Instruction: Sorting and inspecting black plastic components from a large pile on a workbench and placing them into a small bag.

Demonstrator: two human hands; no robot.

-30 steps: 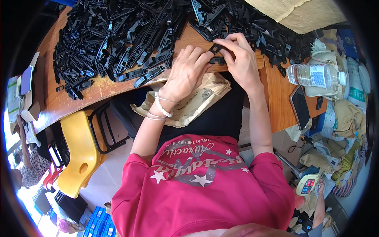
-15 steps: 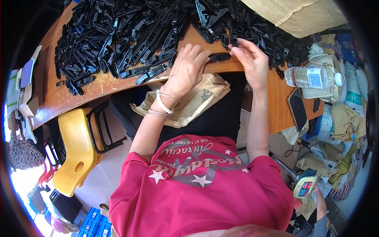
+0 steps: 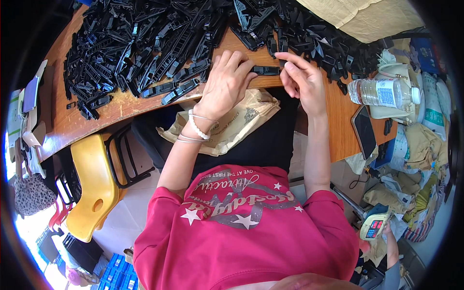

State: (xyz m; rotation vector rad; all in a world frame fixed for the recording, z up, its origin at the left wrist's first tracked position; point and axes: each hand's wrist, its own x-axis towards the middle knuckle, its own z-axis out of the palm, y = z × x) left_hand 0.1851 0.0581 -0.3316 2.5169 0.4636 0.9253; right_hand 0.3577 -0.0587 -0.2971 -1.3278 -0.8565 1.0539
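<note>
A long, narrow black plastic part [image 3: 266, 70] lies level near the front edge of the table. Its left end is pinched by my left hand [image 3: 226, 81], which hides that end; bracelets circle the wrist. My right hand [image 3: 304, 83] is at the part's other end, its index finger stretched out and the remaining fingers bent, with a gap between them. Whether a fingertip touches the part I cannot tell. Beyond both hands spreads a big heap of black plastic parts [image 3: 159, 41], some ladder-shaped. Two similar black pieces [image 3: 180, 92] lie at the table edge left of my left hand.
A brown paper bag [image 3: 227, 130] rests on my lap. To the right are a clear bottle [image 3: 382, 93] and a dark phone [image 3: 363, 131]. Yellow chair [image 3: 92, 188] at left. Another person's hand [image 3: 388, 232] is by a device with a keypad [image 3: 373, 227] at lower right.
My right hand has drawn slightly down from the heap, its index finger straightening and its pinch loosening. My left hand stays on the long black part, nearly in place.
</note>
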